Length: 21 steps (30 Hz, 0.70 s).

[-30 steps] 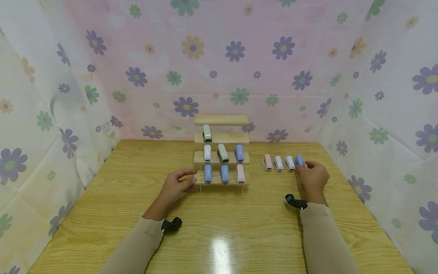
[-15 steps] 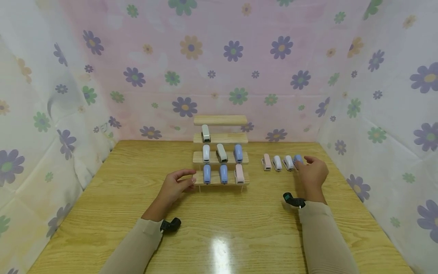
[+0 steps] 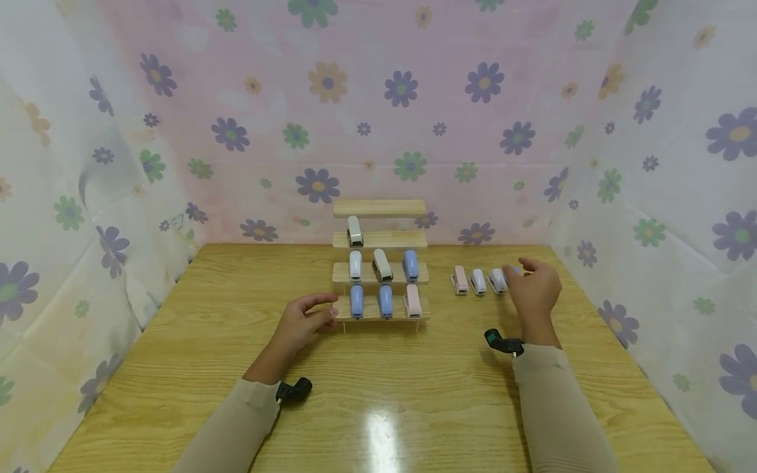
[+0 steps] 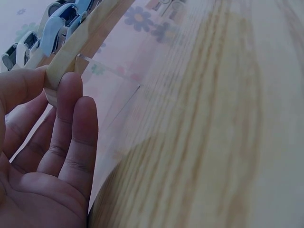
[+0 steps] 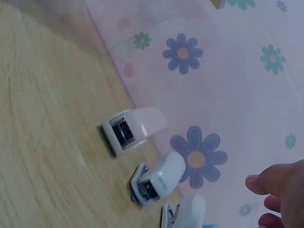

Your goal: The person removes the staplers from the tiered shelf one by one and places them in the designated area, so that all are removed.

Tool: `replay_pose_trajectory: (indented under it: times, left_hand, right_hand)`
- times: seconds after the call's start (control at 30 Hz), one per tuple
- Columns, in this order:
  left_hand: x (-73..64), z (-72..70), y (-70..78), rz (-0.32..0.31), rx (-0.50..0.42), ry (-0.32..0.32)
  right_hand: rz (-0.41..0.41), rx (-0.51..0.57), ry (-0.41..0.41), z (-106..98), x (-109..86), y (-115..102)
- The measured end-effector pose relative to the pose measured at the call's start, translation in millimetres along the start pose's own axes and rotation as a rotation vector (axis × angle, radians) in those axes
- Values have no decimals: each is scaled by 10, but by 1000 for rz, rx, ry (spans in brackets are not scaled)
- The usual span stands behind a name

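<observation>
My left hand (image 3: 304,320) pinches the left end of the bottom shelf of the rack (image 3: 380,208). My right hand (image 3: 535,292) is well right of the rack, fingers loosely bent, thumb apart, nothing seen in its grip; it mostly hides the blue stapler (image 3: 517,270). Rackward of that on the table (image 3: 443,394): two white staplers (image 3: 497,281), then a pink stapler (image 3: 459,280).

Risk: tight spacing, so a careless grab could knock a neighbour. A left-hand tug might slide the seven loaded staplers (image 3: 382,265) off the rack.
</observation>
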<state>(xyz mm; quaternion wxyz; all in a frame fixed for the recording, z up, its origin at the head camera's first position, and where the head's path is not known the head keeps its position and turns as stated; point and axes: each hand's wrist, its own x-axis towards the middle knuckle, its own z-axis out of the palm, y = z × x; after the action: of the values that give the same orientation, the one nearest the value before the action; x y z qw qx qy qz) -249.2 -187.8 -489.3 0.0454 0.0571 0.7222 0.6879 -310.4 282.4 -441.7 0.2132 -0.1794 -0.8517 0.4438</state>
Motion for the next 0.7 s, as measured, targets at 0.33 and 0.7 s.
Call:
replay_pose_trajectory:
  times: [0.33, 0.7]
  left_hand:
    - [-45, -36, -55, 7, 9, 7]
    - [2, -8, -33, 16, 18, -6]
  right_hand:
    - [-98, 42, 47, 128, -8, -252]
    - [-190, 101, 52, 176, -53, -786]
